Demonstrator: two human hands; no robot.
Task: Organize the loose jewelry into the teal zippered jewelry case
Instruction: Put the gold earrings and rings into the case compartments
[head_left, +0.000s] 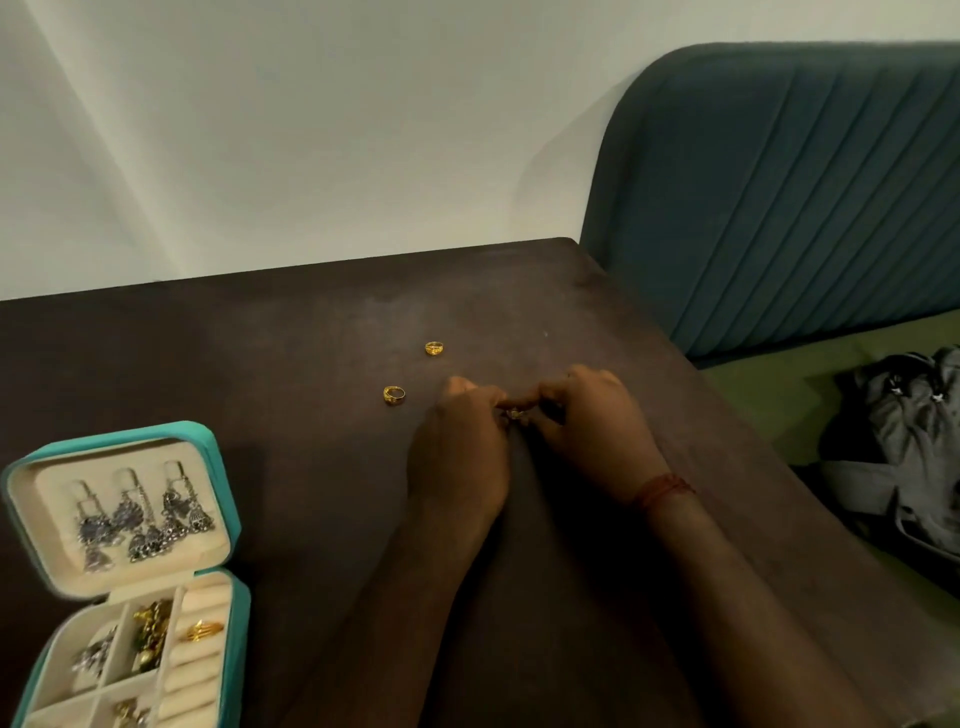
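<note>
My left hand (460, 447) and right hand (592, 421) meet fingertip to fingertip, pinching a small gold piece (515, 413) (mostly hidden, too small to name). Two gold rings (394, 395) lie loose on the surface (311, 364); the teal case (124, 577) lies open at left, its bottom edge cut off.

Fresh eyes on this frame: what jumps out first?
Both hands, the left hand and right hand, meet mid-table, pinching a small piece of jewelry between their fingertips. Two gold rings lie loose on the dark table just beyond the left hand. At the lower left the teal jewelry case lies open, silver earrings hung in its lid and one gold ring in the ring rolls.
</note>
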